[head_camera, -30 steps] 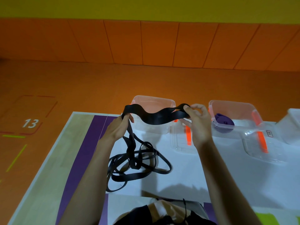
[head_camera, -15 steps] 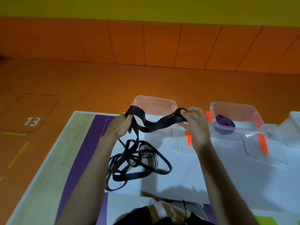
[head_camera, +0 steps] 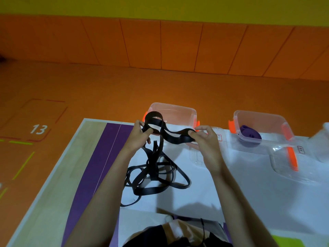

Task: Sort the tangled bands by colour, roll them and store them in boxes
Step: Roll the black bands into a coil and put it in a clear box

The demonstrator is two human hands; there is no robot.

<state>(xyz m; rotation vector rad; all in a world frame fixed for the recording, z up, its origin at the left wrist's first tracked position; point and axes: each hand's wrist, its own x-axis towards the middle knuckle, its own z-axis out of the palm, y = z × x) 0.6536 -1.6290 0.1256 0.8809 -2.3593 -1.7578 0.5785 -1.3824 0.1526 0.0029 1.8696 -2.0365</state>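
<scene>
Black band [head_camera: 178,141] held between left hand [head_camera: 138,138] and right hand [head_camera: 206,145], tangle [head_camera: 147,190] below

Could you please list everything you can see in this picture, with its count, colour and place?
black band: one tangle, black, on the white sheet, upper part lifted
purple band: one, purple, rolled up inside the right box
left box: one, clear with orange clasps, just beyond the hands
right box: one, clear with orange clasps, further right
lid: one, clear with an orange clasp, lying in front of the right box
white sheet: one, white, under the tangle
left hand: one, pinches a loop of the black band
right hand: one, pinches the black band further along
</scene>
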